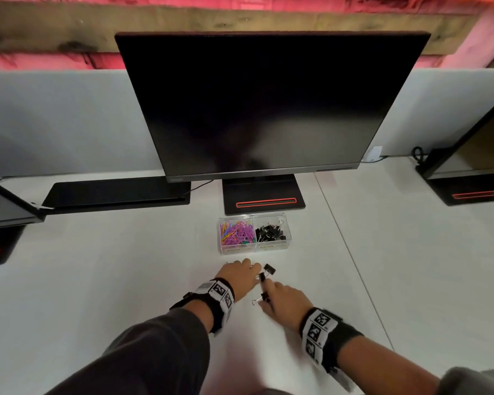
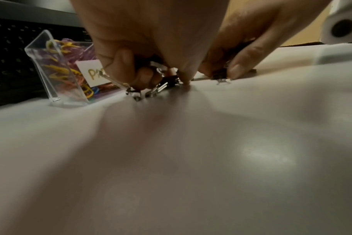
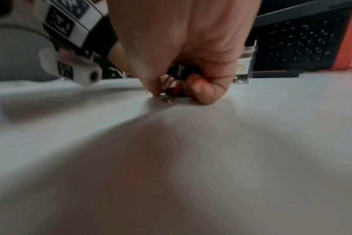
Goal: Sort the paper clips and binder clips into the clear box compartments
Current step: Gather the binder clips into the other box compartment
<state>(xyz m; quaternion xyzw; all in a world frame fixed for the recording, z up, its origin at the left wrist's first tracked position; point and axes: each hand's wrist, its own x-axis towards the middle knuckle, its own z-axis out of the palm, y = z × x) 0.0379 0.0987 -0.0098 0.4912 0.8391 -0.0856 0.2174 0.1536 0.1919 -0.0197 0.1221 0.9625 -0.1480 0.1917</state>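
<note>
- So, left hand (image 1: 238, 272): fingers curled down onto the desk, pinching black binder clips (image 2: 167, 82) under the palm; wire handles stick out below the fingertips in the left wrist view. Likely collecting several per trip.
- Right hand (image 1: 283, 298): thumb and curled fingers closed round a small bunch of binder clips (image 3: 176, 71), knuckles on the desk. Looks like it is raking in one more near the thumb tip (image 3: 167, 97).
- Loose ones on the white desk (image 1: 126, 280), between and around the hands: one binder clip (image 1: 269, 269) just beyond the left fingertips, one (image 1: 261, 276) between the hands, one (image 1: 261, 299) with silver handles touching the right hand's thumb side.
- Clear box (image 1: 288, 238) sits just beyond the hands, in front of the monitor stand (image 1: 264, 195). Left compartment holds coloured paper clips (image 1: 237, 230), right one black binder clips (image 1: 270, 232). Paper labels on the front wall; text mostly unreadable.
- Box is close and its top open, so a short reach forward should drop each handful in.
- Judgement: paper clips look done, no loose ones visible. Only these few binder clips remain; both handfuls belong in the right compartment.
- Risk: handles snag together, so one may fall on the lift.
</note>
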